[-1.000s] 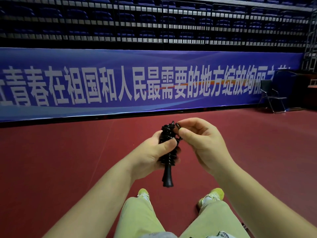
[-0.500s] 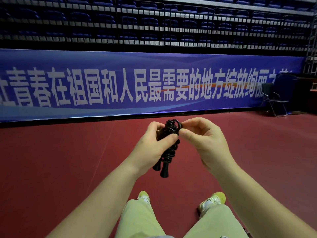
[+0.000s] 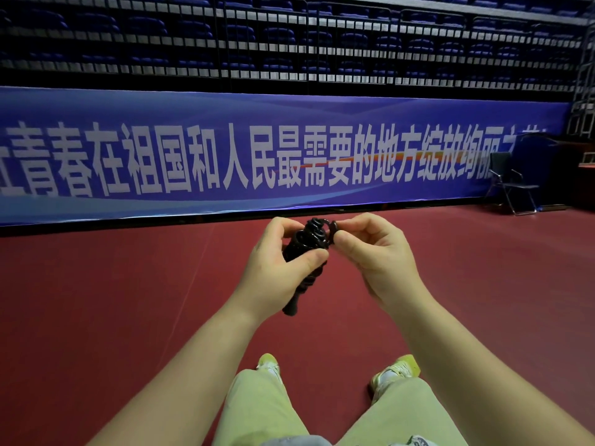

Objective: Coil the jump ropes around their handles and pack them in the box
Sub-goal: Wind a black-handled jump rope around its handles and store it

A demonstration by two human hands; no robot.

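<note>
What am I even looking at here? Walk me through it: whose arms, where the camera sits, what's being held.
No machine here: a person wears a camera on the head, looking forward and down, so the arms are their own. The left hand grips a black jump rope, coiled around its handles. The right hand pinches the rope's loose end at the top of the coil. Below are the person's trousers and shoes on a red floor. Behind stand a blue banner, empty seats and a folding chair. No box is visible.

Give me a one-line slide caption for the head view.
Left hand grips a black coiled jump rope bundle while the right hand pinches its last loop above the red floor.
</note>
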